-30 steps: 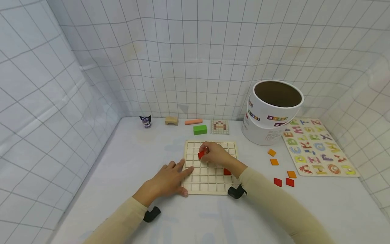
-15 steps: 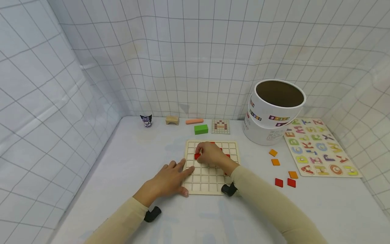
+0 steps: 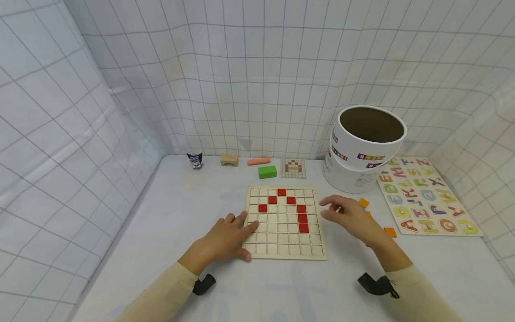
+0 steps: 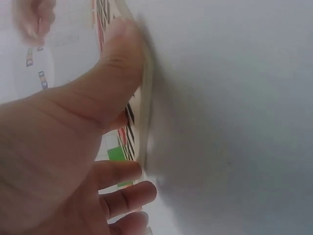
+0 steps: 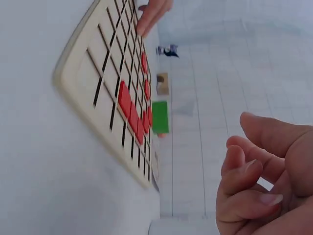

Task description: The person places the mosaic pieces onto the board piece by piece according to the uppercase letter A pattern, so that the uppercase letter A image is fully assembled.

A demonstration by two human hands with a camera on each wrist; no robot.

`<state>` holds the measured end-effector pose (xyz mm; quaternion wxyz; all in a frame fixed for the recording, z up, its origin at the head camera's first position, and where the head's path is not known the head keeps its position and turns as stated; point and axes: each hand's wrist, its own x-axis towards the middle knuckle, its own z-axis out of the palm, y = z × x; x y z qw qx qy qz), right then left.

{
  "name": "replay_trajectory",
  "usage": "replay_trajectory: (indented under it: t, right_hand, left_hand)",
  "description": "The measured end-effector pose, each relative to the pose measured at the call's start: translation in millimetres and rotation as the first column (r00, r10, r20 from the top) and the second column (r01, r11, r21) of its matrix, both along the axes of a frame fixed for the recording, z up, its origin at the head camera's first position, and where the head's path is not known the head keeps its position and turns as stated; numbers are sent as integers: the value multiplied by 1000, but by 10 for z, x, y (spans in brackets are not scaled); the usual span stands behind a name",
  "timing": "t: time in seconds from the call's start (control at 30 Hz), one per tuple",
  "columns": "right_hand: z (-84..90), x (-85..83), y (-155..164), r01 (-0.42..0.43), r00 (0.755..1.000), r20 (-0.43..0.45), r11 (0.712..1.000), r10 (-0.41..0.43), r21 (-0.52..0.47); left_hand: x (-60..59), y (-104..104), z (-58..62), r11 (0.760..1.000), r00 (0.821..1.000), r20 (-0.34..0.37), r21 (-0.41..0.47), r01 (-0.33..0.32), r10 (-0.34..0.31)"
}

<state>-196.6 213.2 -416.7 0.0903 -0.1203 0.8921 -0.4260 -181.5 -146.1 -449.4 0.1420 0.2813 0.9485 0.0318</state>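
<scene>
Seven red tiles [image 3: 302, 218] now sit in the grid board [image 3: 284, 222] at the table's middle, forming a peak with the right side running lower; most cells remain bare, and loose tiles [image 3: 390, 232] wait to the right. The left hand [image 3: 225, 237] presses the board's left edge, fingers spread flat. The right hand [image 3: 351, 216], which half a second ago was seating a tile, has pulled off rightward, fingers loosely curled and empty

Head view high, facing forward-down – wrist views close, table-level; all share grid board [image 3: 284, 222]
</scene>
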Motion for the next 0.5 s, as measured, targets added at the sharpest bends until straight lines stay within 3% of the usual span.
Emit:
replay_trajectory:
  t: [0.17,0.27,0.5]
  right_hand:
    - [-5,380,614,69,997,28,997,-70,27]
    - [-30,542,849,97,995,28,995,-98,28]
    - [-148,709,1179,144,989,35,987,-147,68]
  left_hand:
    - [-43,54,39,1000,1000,-23,-22,-1,1]
    - [-98,77,56,1000,1000,0,-18,-8,8]
    - [-210,40,43,1000,995,95,18,-24,22]
